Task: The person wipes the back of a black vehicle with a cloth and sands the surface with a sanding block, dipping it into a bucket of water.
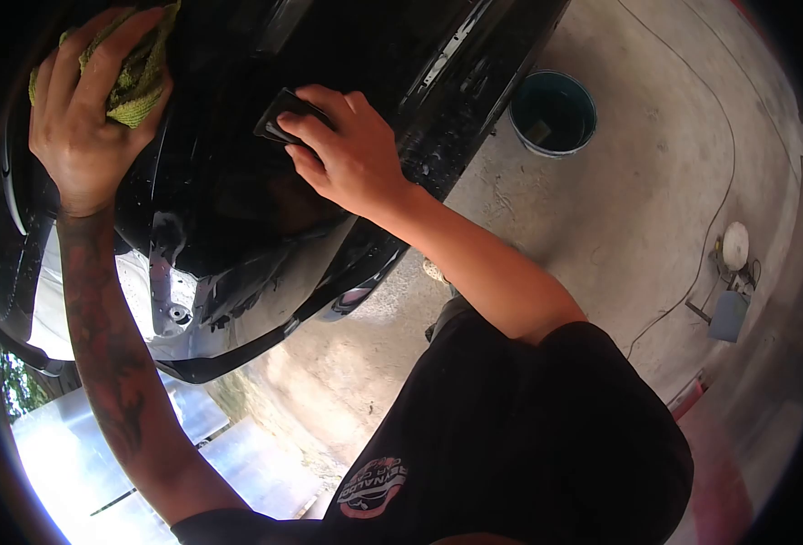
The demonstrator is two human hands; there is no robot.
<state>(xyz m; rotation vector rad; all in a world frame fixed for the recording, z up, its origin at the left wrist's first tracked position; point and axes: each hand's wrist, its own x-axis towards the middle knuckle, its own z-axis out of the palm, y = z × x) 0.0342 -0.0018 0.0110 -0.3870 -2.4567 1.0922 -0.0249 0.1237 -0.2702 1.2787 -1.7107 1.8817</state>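
My left hand (79, 118) is at the upper left, closed on a yellow-green cloth (138, 77) pressed against a glossy black car body panel (229, 182). My right hand (347, 154) is near the middle of the panel, its fingers holding a small dark pad (279, 113) flat against the black surface. The panel fills the upper left of the view and reflects light along its lower edge (174, 309). My left forearm is tattooed. My right arm comes out of a black sleeve.
A teal bucket (551, 113) stands on the concrete floor (637, 200) beyond the panel. A power tool with a white round pad (733, 250) lies at the right, and its cable (710, 218) runs across the floor. Bright metal sheeting (83, 454) is at the lower left.
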